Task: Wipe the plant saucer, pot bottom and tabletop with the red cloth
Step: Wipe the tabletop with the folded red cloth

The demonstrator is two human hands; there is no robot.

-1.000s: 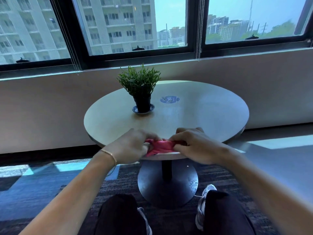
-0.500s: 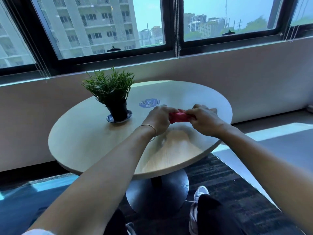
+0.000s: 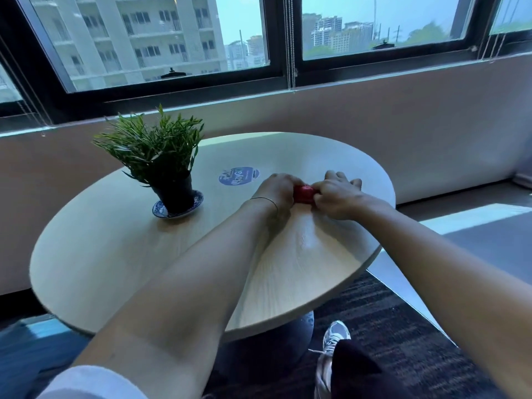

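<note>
On the right half of the round, pale wood-grain tabletop [image 3: 115, 254], smooth with a dull sheen, two bare forearms reach forward and converge.

Left hand [image 3: 276, 188]: knuckles up, fingers curled round one end of a bunched red cloth [image 3: 303, 194].

Right hand [image 3: 336, 197]: thumb and forefinger pinch the other end, and the remaining fingers stretch forward, low over the tabletop. The cloth is a small wad between the two hands. I cannot tell whether it touches the wood.

Left of the hands and well apart from them:
- One spiky green plant [image 3: 152, 145], upright in one tapered black pot [image 3: 174, 194].
- The pot stands on one blue-patterned round saucer [image 3: 161, 213].
- One flat round blue sticker [image 3: 239, 176] lies between the saucer and the hands.

One thin wire bracelet [image 3: 264, 199] is on the left wrist.
</note>
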